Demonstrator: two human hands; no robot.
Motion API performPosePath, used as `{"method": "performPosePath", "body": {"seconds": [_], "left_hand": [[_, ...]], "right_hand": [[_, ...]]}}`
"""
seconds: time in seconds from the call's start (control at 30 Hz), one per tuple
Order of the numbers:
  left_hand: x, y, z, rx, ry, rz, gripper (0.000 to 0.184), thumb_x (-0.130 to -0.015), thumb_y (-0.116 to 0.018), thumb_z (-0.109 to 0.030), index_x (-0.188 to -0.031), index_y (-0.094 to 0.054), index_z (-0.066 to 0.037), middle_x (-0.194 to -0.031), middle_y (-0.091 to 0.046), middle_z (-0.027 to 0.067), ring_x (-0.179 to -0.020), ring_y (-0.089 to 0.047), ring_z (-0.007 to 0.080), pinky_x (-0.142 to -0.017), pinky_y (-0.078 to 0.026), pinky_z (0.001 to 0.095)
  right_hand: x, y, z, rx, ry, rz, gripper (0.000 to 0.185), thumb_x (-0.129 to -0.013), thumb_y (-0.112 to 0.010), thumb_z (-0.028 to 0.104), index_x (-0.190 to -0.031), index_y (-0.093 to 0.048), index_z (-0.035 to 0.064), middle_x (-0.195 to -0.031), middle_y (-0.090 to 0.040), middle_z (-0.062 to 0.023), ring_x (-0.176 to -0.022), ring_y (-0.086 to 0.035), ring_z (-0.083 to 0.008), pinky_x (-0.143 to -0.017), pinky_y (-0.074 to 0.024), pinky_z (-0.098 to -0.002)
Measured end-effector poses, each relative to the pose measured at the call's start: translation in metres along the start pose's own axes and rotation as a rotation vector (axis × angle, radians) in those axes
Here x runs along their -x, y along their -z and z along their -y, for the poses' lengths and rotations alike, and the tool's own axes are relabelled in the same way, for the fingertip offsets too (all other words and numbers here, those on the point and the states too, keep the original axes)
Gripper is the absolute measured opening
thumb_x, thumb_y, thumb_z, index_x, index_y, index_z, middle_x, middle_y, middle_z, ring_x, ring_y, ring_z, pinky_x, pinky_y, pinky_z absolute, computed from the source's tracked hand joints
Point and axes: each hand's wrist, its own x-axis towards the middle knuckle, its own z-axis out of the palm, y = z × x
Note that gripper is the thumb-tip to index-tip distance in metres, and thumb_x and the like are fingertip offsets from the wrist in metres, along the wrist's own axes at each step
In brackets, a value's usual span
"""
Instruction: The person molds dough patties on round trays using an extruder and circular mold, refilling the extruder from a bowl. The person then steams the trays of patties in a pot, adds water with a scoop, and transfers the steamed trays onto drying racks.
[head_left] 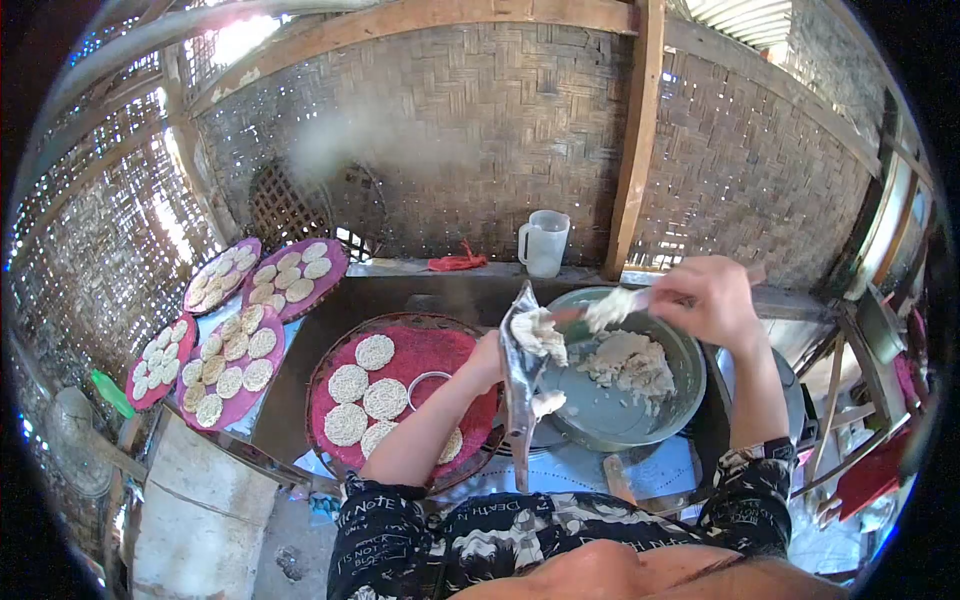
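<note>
My left hand is closed on a dark wooden tool, held upright, with pale dough stuck on it. Over the green basin, my right hand grips a spatula whose blade carries a lump of dough and reaches the tool. More crumbly dough lies in the basin. To the left, a round red tray bears several flat round dough pieces and a thin white ring.
Several pink trays of round pieces stand at the left. A clear pitcher and a red cloth or bag rest on the back ledge, by a woven wall. A green bottle is at far left.
</note>
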Motion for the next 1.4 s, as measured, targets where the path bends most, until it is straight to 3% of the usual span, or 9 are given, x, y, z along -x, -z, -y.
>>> {"method": "performPosePath", "body": {"seconds": [0.1, 0.27, 0.57, 0.6, 0.77, 0.97, 1.07, 1.17, 1.4], "left_hand": [[0.011, -0.006, -0.041, 0.542, 0.166, -0.014, 0.033, -0.081, -0.055, -0.012, -0.113, -0.052, -0.005, -0.099, -0.061, 0.0075, -0.082, -0.060, 0.0161, -0.072, -0.050, 0.0280], [-0.024, 0.018, 0.018, 0.473, 0.100, 0.149, 0.037, -0.080, -0.056, -0.007, -0.116, -0.048, -0.005, -0.099, -0.059, 0.0081, -0.084, -0.059, 0.0167, -0.070, -0.051, 0.0283], [0.000, -0.020, -0.028, -0.762, -0.074, -0.014, 0.024, -0.080, -0.056, -0.009, -0.103, -0.057, -0.003, -0.091, -0.062, 0.0069, -0.081, -0.060, 0.0151, -0.066, -0.050, 0.0264], [-0.002, -0.025, -0.034, -0.806, 0.044, -0.030, 0.038, -0.074, -0.056, -0.038, -0.098, -0.062, -0.009, -0.093, -0.062, 0.0159, -0.087, -0.060, 0.0302, -0.074, -0.046, 0.0349], [-0.018, -0.011, -0.003, -0.121, 0.104, 0.023, 0.027, -0.082, -0.054, -0.016, -0.105, -0.057, -0.004, -0.089, -0.062, 0.0078, -0.074, -0.060, 0.0134, -0.057, -0.050, 0.0267], [-0.024, 0.023, -0.007, 0.575, 0.156, -0.020, 0.017, -0.081, -0.056, -0.013, -0.094, -0.055, -0.003, -0.081, -0.060, 0.0087, -0.067, -0.059, 0.0186, -0.054, -0.050, 0.0319], [-0.029, 0.021, 0.005, 0.150, -0.195, 0.055, 0.018, -0.076, -0.060, -0.005, -0.093, -0.056, -0.004, -0.081, -0.059, 0.0087, -0.068, -0.058, 0.0184, -0.054, -0.051, 0.0334], [-0.039, 0.018, 0.012, 0.329, 0.008, 0.119, 0.021, -0.082, -0.052, -0.008, -0.103, -0.057, -0.007, -0.088, -0.061, 0.0036, -0.067, -0.057, 0.0102, -0.049, -0.045, 0.0232], [-0.021, -0.012, -0.007, -0.352, 0.062, 0.009, 0.031, -0.081, -0.051, -0.024, -0.106, -0.057, -0.007, -0.094, -0.061, 0.0117, -0.082, -0.059, 0.0214, -0.066, -0.046, 0.0305]], "right_hand": [[0.017, -0.021, -0.017, 0.002, -0.185, -0.032, 0.017, -0.061, -0.072, 0.020, -0.070, -0.063, 0.0080, -0.060, -0.057, -0.0047, -0.055, -0.057, -0.0195, -0.050, -0.0440, -0.0296], [0.026, -0.041, -0.018, -0.165, -0.118, -0.056, 0.020, -0.058, -0.074, 0.018, -0.069, -0.062, 0.0056, -0.060, -0.056, -0.0054, -0.054, -0.056, -0.0205, -0.051, -0.0435, -0.0306], [-0.025, -0.030, 0.006, 0.029, 0.183, 0.220, 0.016, -0.065, -0.067, 0.027, -0.069, -0.059, 0.0134, -0.062, -0.053, -0.0014, -0.062, -0.056, -0.0221, -0.057, -0.0433, -0.0360], [-0.030, -0.041, 0.011, 0.039, 0.228, 0.236, 0.017, -0.065, -0.066, 0.027, -0.069, -0.058, 0.0133, -0.062, -0.052, -0.0014, -0.063, -0.056, -0.0223, -0.057, -0.0433, -0.0362], [-0.038, -0.036, -0.008, -0.006, 0.191, 0.196, 0.016, -0.065, -0.067, 0.027, -0.068, -0.060, 0.0131, -0.063, -0.055, -0.0026, -0.062, -0.057, -0.0224, -0.056, -0.0437, -0.0359], [-0.011, 0.002, -0.041, 0.007, -0.181, 0.253, 0.021, -0.062, -0.070, 0.029, -0.069, -0.064, 0.0104, -0.061, -0.059, -0.0055, -0.059, -0.058, -0.0231, -0.054, -0.0449, -0.0336], [0.004, -0.019, -0.039, -0.075, -0.134, 0.277, 0.023, -0.061, -0.072, 0.028, -0.071, -0.064, 0.0093, -0.060, -0.059, -0.0055, -0.059, -0.059, -0.0222, -0.053, -0.0444, -0.0320], [0.002, -0.016, -0.038, -0.199, -0.183, 0.286, 0.021, -0.061, -0.073, 0.025, -0.072, -0.065, 0.0096, -0.063, -0.059, -0.0056, -0.060, -0.059, -0.0210, -0.052, -0.0441, -0.0308], [-0.021, -0.005, -0.035, -0.069, -0.088, 0.298, 0.021, -0.060, -0.069, 0.025, -0.073, -0.063, 0.0086, -0.065, -0.060, -0.0063, -0.064, -0.059, -0.0251, -0.056, -0.0450, -0.0352]]}}
